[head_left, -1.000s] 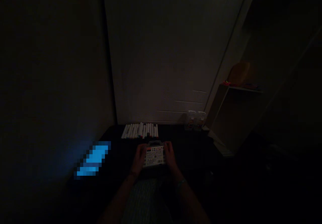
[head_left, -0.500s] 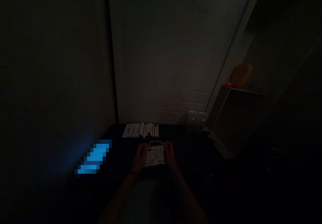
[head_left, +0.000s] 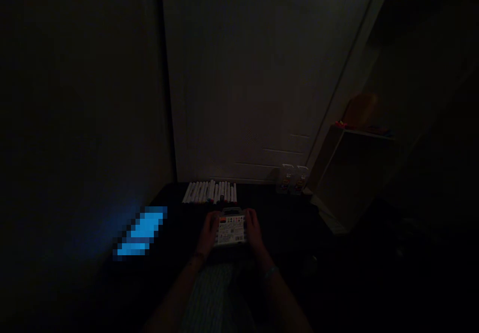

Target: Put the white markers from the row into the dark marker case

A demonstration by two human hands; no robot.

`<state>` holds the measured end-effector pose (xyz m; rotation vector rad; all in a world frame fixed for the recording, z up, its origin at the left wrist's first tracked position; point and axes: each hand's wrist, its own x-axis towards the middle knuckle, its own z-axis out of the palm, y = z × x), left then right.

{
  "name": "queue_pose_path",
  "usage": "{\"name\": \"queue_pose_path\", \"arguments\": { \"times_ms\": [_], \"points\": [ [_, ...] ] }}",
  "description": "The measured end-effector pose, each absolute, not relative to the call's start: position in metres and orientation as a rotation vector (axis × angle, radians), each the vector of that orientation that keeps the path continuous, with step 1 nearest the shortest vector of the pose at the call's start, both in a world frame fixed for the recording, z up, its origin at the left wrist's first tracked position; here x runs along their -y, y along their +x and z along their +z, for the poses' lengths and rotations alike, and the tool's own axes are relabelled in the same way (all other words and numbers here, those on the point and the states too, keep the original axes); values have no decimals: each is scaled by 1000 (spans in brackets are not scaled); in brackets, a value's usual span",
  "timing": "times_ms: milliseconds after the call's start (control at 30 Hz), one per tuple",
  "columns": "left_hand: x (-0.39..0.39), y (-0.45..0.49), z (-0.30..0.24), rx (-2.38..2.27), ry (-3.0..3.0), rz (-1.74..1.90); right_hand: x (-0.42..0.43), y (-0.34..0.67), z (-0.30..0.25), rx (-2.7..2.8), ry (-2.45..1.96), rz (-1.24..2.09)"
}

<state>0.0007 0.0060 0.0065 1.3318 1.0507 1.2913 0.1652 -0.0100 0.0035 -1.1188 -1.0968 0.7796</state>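
Observation:
The room is very dark. I hold a small flat case (head_left: 231, 230) with a handle on its far edge and a printed label facing up. My left hand (head_left: 208, 233) grips its left side and my right hand (head_left: 253, 232) grips its right side, fingers curled round the edges. Beyond the case a row of several white markers (head_left: 210, 192) lies side by side on the dark surface (head_left: 284, 223).
A glowing blue screen (head_left: 141, 231) lies to the left. Two small clear packages (head_left: 292, 179) stand at the back right by a white door (head_left: 258, 74). A low shelf (head_left: 355, 138) with a tan object on top is at right. A wall rises at left.
Hands and case stay almost as they were; the view has shifted slightly, nothing else moved.

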Motion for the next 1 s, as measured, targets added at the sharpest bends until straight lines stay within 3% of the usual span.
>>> {"name": "queue_pose_path", "arguments": {
  "times_ms": [900,1000],
  "points": [
    [-6,1,8,-1046,1326,1329,13,165,7,1107,-1140,780],
    [-5,-1,6,-1061,1328,1384,18,163,12,1087,-1138,668]
  ]
}}
